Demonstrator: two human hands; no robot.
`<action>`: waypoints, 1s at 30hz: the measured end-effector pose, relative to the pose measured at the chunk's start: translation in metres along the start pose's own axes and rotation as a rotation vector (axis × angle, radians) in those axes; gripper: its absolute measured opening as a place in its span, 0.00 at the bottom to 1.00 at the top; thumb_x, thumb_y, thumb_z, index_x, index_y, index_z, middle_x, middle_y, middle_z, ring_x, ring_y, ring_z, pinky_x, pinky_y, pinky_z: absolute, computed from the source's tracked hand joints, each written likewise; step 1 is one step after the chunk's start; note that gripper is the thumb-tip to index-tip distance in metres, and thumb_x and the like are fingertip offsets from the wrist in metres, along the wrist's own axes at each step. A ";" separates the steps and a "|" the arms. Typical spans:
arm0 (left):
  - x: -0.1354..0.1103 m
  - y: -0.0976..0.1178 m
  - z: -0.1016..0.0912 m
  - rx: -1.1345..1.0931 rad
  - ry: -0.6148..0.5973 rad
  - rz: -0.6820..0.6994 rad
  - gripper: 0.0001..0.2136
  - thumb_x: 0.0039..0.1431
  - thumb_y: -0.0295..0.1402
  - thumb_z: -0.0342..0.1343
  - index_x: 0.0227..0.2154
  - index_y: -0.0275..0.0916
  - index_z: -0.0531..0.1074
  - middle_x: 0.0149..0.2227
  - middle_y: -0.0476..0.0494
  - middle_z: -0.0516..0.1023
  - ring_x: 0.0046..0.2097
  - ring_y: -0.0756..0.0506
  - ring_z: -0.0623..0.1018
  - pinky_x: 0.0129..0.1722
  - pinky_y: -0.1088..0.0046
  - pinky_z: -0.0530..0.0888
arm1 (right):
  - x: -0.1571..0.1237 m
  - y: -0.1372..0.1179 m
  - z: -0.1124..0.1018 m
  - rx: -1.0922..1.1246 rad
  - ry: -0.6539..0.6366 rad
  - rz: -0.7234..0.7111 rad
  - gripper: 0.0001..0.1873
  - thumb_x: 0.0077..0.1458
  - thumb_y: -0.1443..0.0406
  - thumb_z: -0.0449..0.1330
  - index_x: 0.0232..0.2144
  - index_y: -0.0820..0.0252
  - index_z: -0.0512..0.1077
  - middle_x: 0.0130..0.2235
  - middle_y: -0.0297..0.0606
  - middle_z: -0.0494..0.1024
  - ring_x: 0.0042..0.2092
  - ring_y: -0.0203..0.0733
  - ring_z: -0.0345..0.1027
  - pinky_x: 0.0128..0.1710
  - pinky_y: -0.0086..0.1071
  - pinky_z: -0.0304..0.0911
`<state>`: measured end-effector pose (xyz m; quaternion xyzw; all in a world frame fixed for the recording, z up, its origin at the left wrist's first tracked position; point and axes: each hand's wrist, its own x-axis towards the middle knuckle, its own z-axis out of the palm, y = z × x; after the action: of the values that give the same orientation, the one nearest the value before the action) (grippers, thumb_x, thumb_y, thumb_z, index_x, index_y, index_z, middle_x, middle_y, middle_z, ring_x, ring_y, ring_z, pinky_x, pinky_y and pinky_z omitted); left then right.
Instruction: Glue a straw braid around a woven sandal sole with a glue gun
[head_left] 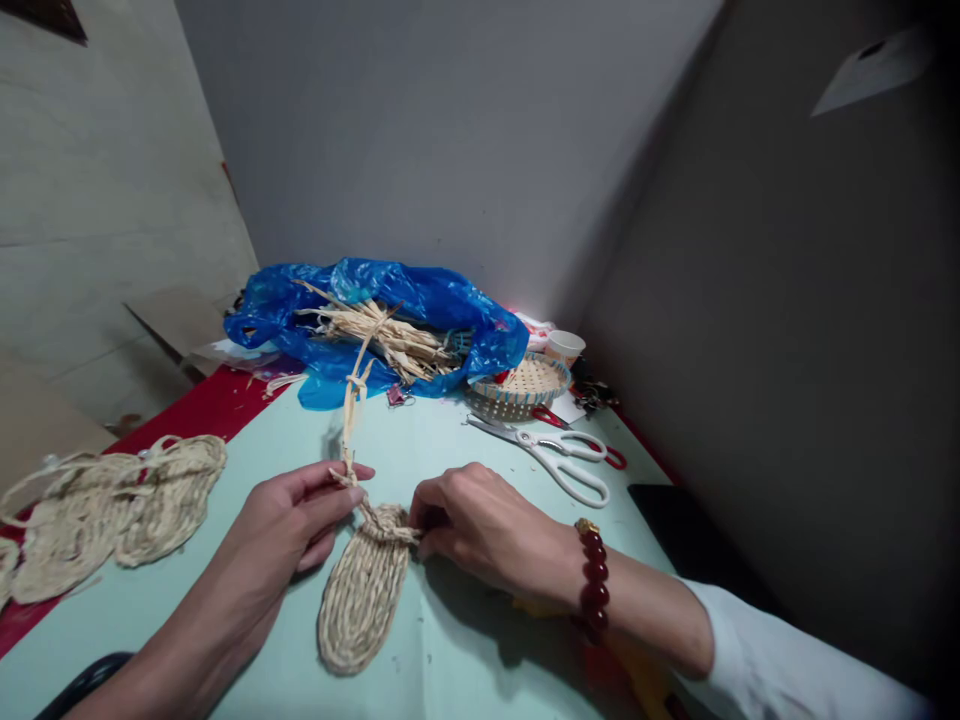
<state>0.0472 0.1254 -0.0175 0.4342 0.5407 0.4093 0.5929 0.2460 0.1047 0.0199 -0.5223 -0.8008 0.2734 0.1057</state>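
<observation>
A small woven straw sole (364, 595) lies on the pale green table (450, 640) in front of me. My left hand (296, 520) pinches the loose straw strands (350, 415) that rise from the sole's far tip. At that same tip my right hand (480, 525), with a dark red bead bracelet on its wrist, has its fingers closed on the woven edge. The strands stand nearly upright and are knotted partway up.
Finished straw sandals (112, 510) lie at the left. A blue plastic bag (375, 320) holding dry straw sits at the back. Beside it are a small woven basket (517, 390), a paper cup (564, 346) and white-handled scissors (559, 455). Walls close in behind and on the right.
</observation>
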 end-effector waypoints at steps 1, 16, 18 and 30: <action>-0.002 0.002 0.001 -0.027 0.003 0.016 0.16 0.44 0.37 0.70 0.37 0.39 0.78 0.26 0.53 0.69 0.20 0.58 0.59 0.18 0.82 0.53 | -0.002 -0.002 -0.003 0.001 0.009 0.004 0.08 0.52 0.72 0.66 0.37 0.61 0.81 0.32 0.39 0.83 0.33 0.38 0.70 0.31 0.27 0.57; -0.029 0.009 0.017 -0.166 -0.173 0.163 0.22 0.49 0.42 0.68 0.46 0.39 0.76 0.31 0.47 0.77 0.25 0.52 0.69 0.26 0.76 0.69 | -0.032 -0.033 -0.010 0.157 0.104 0.040 0.10 0.59 0.61 0.62 0.29 0.61 0.76 0.27 0.34 0.79 0.29 0.36 0.66 0.29 0.27 0.55; -0.032 0.011 0.016 -0.157 -0.176 0.178 0.22 0.50 0.42 0.67 0.47 0.40 0.77 0.33 0.46 0.79 0.27 0.50 0.72 0.28 0.75 0.71 | -0.032 -0.033 -0.007 0.253 0.105 0.036 0.14 0.60 0.58 0.60 0.28 0.61 0.76 0.28 0.36 0.79 0.29 0.37 0.67 0.29 0.28 0.56; -0.046 0.021 0.022 -0.178 -0.003 0.243 0.23 0.41 0.43 0.71 0.43 0.42 0.81 0.29 0.47 0.80 0.39 0.42 0.80 0.36 0.75 0.77 | -0.022 -0.049 0.012 0.599 0.280 0.188 0.13 0.52 0.60 0.62 0.21 0.59 0.66 0.23 0.32 0.70 0.27 0.36 0.60 0.27 0.30 0.55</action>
<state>0.0650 0.0854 0.0163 0.4428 0.4449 0.5236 0.5761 0.2116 0.0661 0.0394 -0.5718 -0.6111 0.4307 0.3378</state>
